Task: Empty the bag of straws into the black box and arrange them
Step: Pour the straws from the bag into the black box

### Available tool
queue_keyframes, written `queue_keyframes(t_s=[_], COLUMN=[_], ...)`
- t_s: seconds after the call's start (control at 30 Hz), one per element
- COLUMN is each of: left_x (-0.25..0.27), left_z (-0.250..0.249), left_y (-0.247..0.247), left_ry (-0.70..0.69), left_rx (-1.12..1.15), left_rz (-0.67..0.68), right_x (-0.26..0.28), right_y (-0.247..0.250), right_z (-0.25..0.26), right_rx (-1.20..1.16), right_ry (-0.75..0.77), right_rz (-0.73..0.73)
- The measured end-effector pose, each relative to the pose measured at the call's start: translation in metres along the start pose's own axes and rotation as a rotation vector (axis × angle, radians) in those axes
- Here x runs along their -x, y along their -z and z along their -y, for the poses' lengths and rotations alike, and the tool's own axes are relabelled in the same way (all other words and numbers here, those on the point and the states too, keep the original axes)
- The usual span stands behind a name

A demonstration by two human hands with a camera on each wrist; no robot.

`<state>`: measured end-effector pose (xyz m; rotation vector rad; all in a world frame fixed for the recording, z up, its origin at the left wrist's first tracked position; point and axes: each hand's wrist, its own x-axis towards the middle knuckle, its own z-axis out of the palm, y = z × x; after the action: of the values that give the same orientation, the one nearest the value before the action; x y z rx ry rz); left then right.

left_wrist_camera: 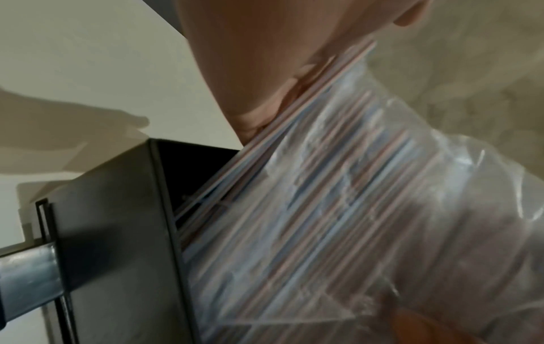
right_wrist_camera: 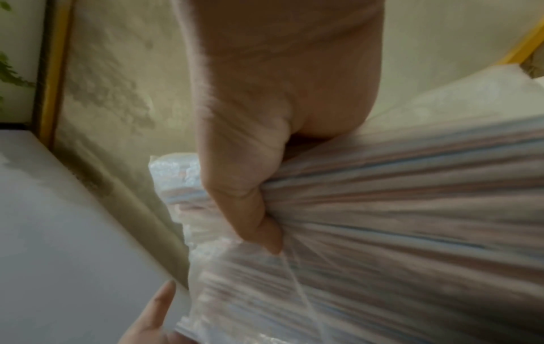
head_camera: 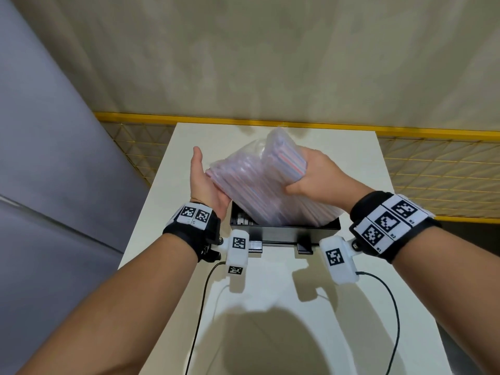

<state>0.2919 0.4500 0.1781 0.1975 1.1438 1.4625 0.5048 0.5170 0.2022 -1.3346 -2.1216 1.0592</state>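
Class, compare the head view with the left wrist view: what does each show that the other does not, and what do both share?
Only the head view shows both hands: the right hand gripping the raised end of the bag of straws, the left hand flat against its side, plus the white table and yellow mesh fence.

Only the left wrist view shows straws sliding out of the bag's mouth, down inside the black box.

Both show the bag tilted with its lower end in the box, which stands on the table.

No text can be read; wristbands point(head_camera: 389, 221) bear only coded squares.
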Motion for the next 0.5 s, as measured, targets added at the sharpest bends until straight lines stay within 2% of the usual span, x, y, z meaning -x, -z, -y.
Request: queue_keyframes(t_s=[0.17, 0.27, 0.4, 0.5], left_x=[-0.002, -0.002, -0.001, -0.002], left_z=[0.000, 0.000, 0.004, 0.006], left_y=[0.001, -0.001, -0.007, -0.010], left_ry=[0.026, 0.031, 0.089, 0.110], left_rx=[-0.028, -0.041, -0.055, -0.027], left_rz=[0.028, 0.026, 0.056, 0.072], right_x=[0.003, 0.003, 0.004, 0.003], right_y=[0.004, 0.008, 0.005, -0.003], right_z=[0.003, 0.006, 0.017, 0.024], right_rx=[0.044, -0.019, 0.353, 0.386], right_ry=[0.002, -0.028, 0.041, 0.070], right_rz=[0.023, -0.025, 0.145, 0.160])
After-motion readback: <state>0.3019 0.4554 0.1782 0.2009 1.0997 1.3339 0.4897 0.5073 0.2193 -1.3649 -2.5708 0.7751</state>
